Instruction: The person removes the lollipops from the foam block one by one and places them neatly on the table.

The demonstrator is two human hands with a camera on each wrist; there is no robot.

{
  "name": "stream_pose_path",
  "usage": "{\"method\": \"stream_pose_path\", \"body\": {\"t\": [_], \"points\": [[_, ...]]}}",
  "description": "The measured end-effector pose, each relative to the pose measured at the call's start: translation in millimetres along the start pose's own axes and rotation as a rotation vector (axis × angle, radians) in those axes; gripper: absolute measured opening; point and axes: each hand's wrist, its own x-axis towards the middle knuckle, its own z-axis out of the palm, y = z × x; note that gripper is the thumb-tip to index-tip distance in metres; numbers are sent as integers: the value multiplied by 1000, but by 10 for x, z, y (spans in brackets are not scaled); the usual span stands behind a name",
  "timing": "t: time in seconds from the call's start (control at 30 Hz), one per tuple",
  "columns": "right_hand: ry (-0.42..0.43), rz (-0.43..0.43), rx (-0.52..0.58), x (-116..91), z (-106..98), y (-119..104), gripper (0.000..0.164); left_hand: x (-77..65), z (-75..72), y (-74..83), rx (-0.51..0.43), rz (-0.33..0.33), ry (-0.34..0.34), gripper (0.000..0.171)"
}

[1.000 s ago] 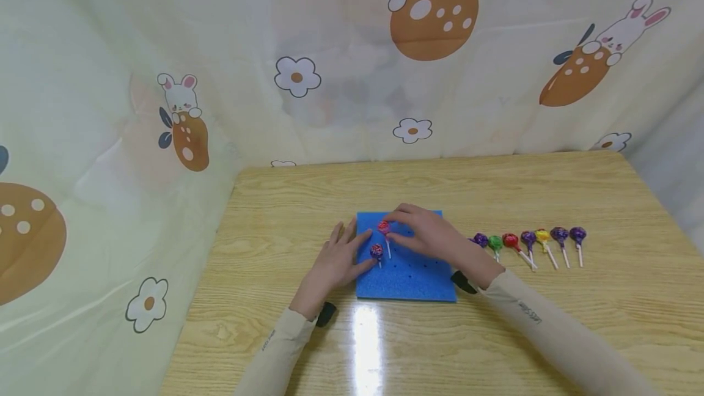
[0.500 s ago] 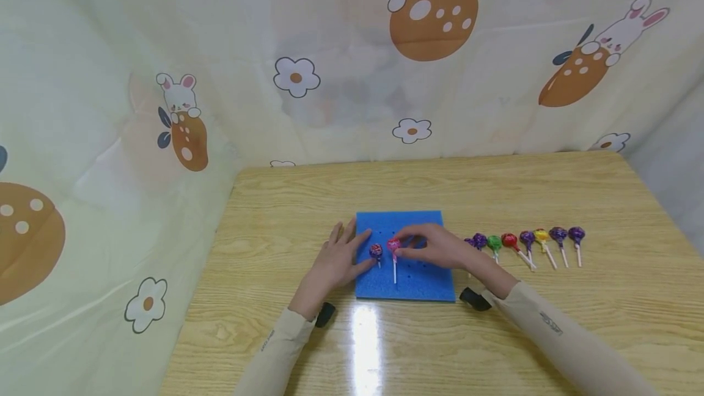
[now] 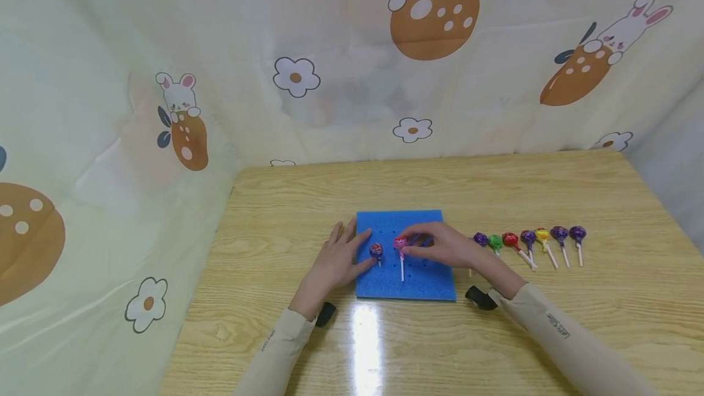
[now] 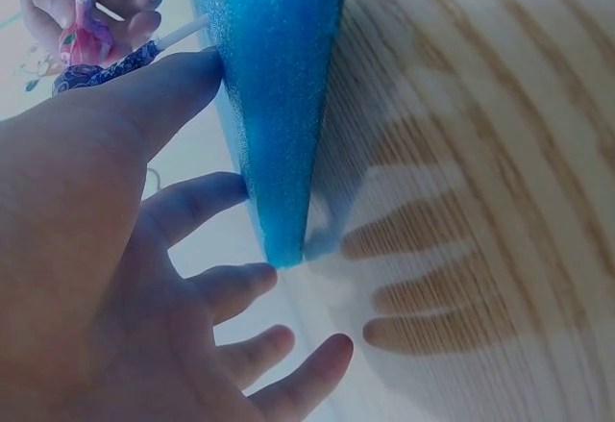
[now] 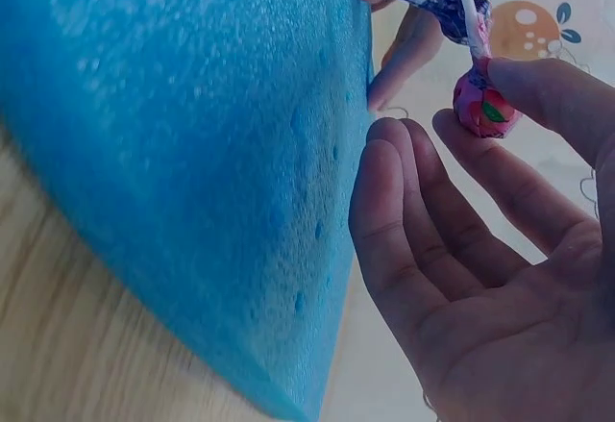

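My right hand (image 3: 442, 245) pinches a pink lollipop (image 3: 400, 242) by its wrapped head between thumb and index finger, over a blue foam block (image 3: 379, 289) dotted with small holes. The white stick points down toward the foam in the head view; in the right wrist view the pink lollipop (image 5: 483, 105) is held off the foam surface. A purple lollipop (image 3: 376, 251) stands in the block by its stick. My left hand (image 3: 332, 264) rests at the block's left edge, fingers spread, thumb and index fingertips touching the foam (image 4: 279, 76) on either side of the purple lollipop.
To the right, several lollipops lie in a row on the wooden table (image 3: 275, 200), among them a green lollipop (image 3: 495, 241), a red lollipop (image 3: 510, 239) and a yellow lollipop (image 3: 542, 234). My right forearm partly covers the row's left end. A patterned curtain (image 3: 341, 109) hangs behind the table.
My right hand has carried the pink lollipop from the block's upper left, first toward me and right, then slightly farther right beside the purple lollipop. The left hand has stayed put.
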Motion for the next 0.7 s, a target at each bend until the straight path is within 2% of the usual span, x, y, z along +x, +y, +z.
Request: {"method": "stream_pose_path", "body": {"t": [0.4, 0.7], "points": [[10, 18, -16, -172, -139, 85, 28, -9, -21, 19, -9, 8, -2, 68], [7, 15, 12, -327, -248, 180, 27, -23, -4, 8, -34, 10, 3, 69]]}}
